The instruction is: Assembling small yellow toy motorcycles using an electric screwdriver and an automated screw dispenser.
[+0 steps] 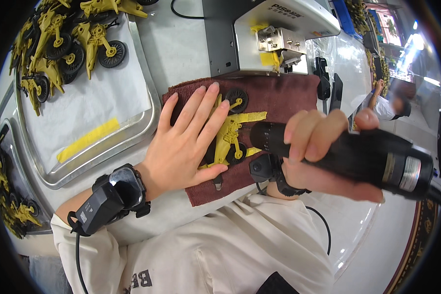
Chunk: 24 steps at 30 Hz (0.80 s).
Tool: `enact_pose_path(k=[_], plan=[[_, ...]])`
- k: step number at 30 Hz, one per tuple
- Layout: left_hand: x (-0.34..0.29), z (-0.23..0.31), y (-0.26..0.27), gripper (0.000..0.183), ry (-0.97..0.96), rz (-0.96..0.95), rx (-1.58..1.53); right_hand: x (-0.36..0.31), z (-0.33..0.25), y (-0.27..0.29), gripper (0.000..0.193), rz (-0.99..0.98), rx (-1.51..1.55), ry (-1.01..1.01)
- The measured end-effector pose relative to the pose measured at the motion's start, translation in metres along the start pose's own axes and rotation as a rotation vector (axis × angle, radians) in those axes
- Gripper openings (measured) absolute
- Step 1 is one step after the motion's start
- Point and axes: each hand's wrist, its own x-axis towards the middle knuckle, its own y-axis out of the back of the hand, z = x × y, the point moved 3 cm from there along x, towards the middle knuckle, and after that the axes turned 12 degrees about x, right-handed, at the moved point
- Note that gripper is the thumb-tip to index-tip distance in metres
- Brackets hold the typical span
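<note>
On a dark red cloth (299, 93) lies a yellow toy motorcycle (225, 137) with black wheels, next to strips of yellow tape. My left hand (186, 132) rests flat over its left part, fingers spread, hiding some of it. A black corded electric screwdriver (348, 152) lies level in my right hand (318, 142), with fingers wrapped round its body. Its ringed front end points left toward the toy, and its tip cannot be made out.
Several similar yellow motorcycles (88, 44) fill the far end of a metal tray (154, 117) at left. A grey-and-white machine (274, 24) stands beyond the cloth. More parts sit in a clear tray (14, 196). Another person (387, 105) is at far right.
</note>
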Motion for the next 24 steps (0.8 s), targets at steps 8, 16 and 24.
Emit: enact_pose_path(k=[8, 16, 24], plan=[[0.001, 0.000, 0.003, 0.091, 0.002, -0.019, 0.001, -0.004, 0.001, -0.004, 0.086, -0.101, -0.025, -0.028], [0.002, 0.001, 0.005, 0.091, -0.007, 0.019, -0.023, 0.051, -0.039, -0.004, 0.092, -0.122, -0.169, 0.107], [0.001, -0.003, 0.007, 0.098, -0.012, 0.046, -0.091, 0.071, -0.024, 0.011, 0.092, -0.082, -0.112, 0.009]])
